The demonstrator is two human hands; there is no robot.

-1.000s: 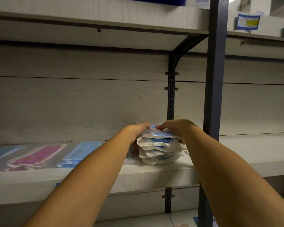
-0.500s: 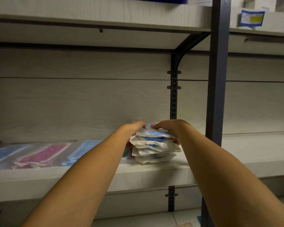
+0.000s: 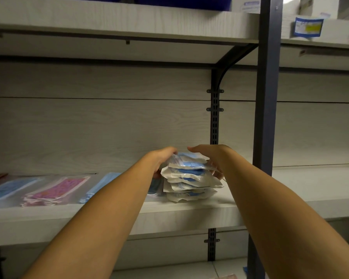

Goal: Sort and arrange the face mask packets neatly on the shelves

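Head view: stack of mask packets (image 3: 189,179) sits on the middle shelf (image 3: 189,216), beside the dark upright post (image 3: 267,97). Left hand (image 3: 161,159) grips its left side; right hand (image 3: 212,156) curls over top and right side. Flat packets (image 3: 54,191) lie to the left.

The left hand (image 3: 161,160) hides the left side of the stack of packets (image 3: 189,178), and its fingers are out of sight behind the stack. The left arm covers part of the pale blue masks (image 3: 101,186). Packets at the far left (image 3: 6,190) are blurred and cut off by the edge. The label (image 3: 308,27) on the upper shelf is unreadable.
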